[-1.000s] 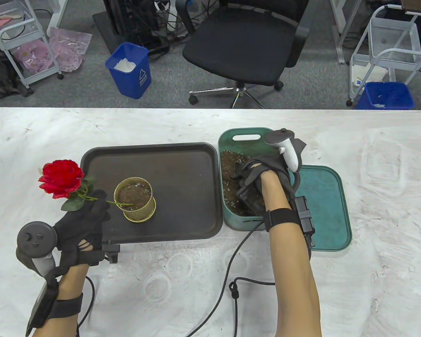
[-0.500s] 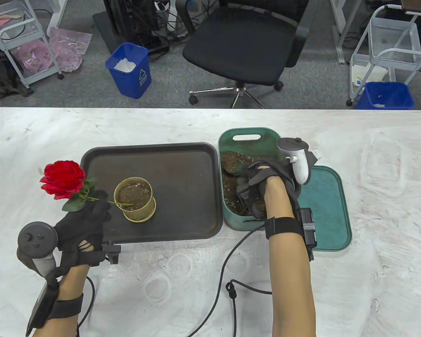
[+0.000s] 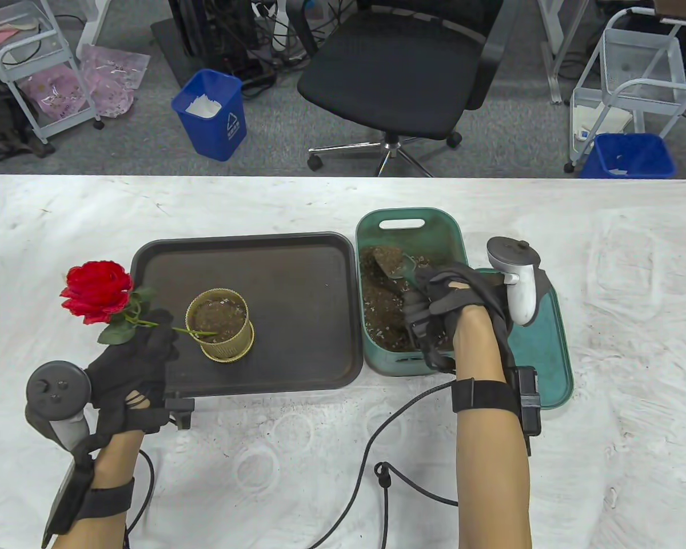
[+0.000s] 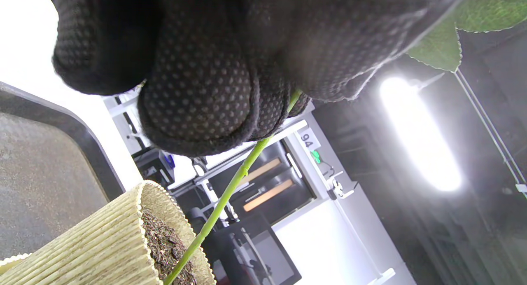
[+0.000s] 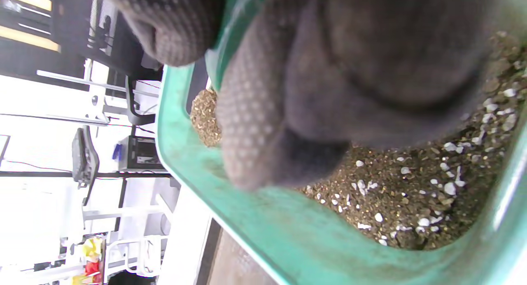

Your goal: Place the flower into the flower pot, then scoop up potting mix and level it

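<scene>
A red rose (image 3: 97, 290) leans left, its green stem (image 3: 197, 331) ending in the soil of the ribbed gold flower pot (image 3: 218, 324). My left hand (image 3: 160, 330) pinches the stem just left of the pot. The left wrist view shows the fingers (image 4: 197, 91) closed round the stem (image 4: 230, 186) above the pot (image 4: 103, 239). My right hand (image 3: 422, 298) grips a green scoop (image 3: 393, 265) loaded with potting mix, held over the green bin (image 3: 411, 218). The right wrist view shows the fingers (image 5: 263, 124) above the potting mix (image 5: 411, 194).
The pot stands on a dark tray (image 3: 297, 257). The bin's green lid (image 3: 540, 343) lies flat to its right, partly under my right arm. Glove cables (image 3: 371, 446) trail across the white table near the front edge. An office chair (image 3: 400, 74) stands beyond the table.
My right hand has drawn back toward the near right of the bin, and the scoop with its load of mix has come into view. My left hand and the rose have barely moved.
</scene>
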`<state>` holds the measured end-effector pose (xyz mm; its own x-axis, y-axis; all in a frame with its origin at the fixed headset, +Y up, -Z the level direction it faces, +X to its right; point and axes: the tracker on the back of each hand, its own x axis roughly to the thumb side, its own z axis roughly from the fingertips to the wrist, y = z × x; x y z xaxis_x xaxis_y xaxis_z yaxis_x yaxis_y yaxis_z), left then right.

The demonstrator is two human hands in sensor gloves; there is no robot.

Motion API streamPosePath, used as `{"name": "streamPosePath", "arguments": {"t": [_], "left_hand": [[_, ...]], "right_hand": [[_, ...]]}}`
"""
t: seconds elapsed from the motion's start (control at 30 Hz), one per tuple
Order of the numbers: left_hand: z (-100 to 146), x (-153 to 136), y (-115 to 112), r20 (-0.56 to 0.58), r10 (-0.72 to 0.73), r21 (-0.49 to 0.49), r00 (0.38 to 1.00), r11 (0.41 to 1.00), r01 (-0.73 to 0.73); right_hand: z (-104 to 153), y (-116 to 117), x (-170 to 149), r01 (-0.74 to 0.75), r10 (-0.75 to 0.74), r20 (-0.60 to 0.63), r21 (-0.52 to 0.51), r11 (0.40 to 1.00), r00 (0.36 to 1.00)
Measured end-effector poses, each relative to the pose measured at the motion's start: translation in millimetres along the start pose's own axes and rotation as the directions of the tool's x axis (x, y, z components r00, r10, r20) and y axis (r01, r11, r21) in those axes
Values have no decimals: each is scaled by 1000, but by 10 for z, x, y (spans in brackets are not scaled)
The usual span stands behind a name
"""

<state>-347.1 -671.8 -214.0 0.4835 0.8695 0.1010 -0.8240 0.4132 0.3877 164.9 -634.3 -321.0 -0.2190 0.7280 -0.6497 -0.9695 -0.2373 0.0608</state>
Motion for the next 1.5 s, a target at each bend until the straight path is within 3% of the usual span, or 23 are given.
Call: {"name": "streamPosePath", "arguments": {"t": [0.2, 0.33, 0.53, 0.67, 0.93, 1.1, 1.17, 1.23, 1.33, 1.43, 1.5], "left_hand": [[3, 4, -5, 5, 0, -5, 1000, 1000, 0], [-2, -1, -4, 3, 1, -5, 1000, 1000, -1], [-1, 0, 1, 3, -4, -1, 1000, 1000, 4], [-2, -3, 8, 2, -6, 2, 1000, 1000, 6], [-5, -3, 10, 4, -9, 2, 1000, 1000, 9], [-6, -4, 14, 3, -11, 4, 1000, 1000, 11], [-6, -2, 12, 3, -10, 3, 1000, 1000, 10], [-4, 0, 11, 7, -12, 2, 1000, 1000, 12], [-3, -2, 9, 10, -14, 1, 1000, 1000, 14], [-4, -6, 9, 11, -15, 1, 1000, 1000, 15], [-2, -8, 9, 9, -15, 2, 1000, 1000, 15]], "right_hand": [[250, -35, 77, 50, -50, 77, 3, 999, 996], [375, 91, 164, 14, -21, 142, 47, 999, 990], [434, 613, 226, -73, 32, 223, 180, 981, 974], [401, 1104, 249, -159, 86, 255, 283, 946, 963], [221, 1814, 228, -291, 216, 245, 332, 897, 945], [152, 2082, 253, -377, 308, 260, 275, 885, 915], [208, 2157, 337, -469, 405, 327, 145, 871, 854], [304, 2238, 434, -573, 528, 393, -6, 820, 752], [502, 2397, 531, -707, 714, 459, -226, 670, 529], [683, 2552, 529, -752, 822, 464, -397, 526, 330], [774, 2626, 508, -761, 859, 449, -460, 458, 246]]}}
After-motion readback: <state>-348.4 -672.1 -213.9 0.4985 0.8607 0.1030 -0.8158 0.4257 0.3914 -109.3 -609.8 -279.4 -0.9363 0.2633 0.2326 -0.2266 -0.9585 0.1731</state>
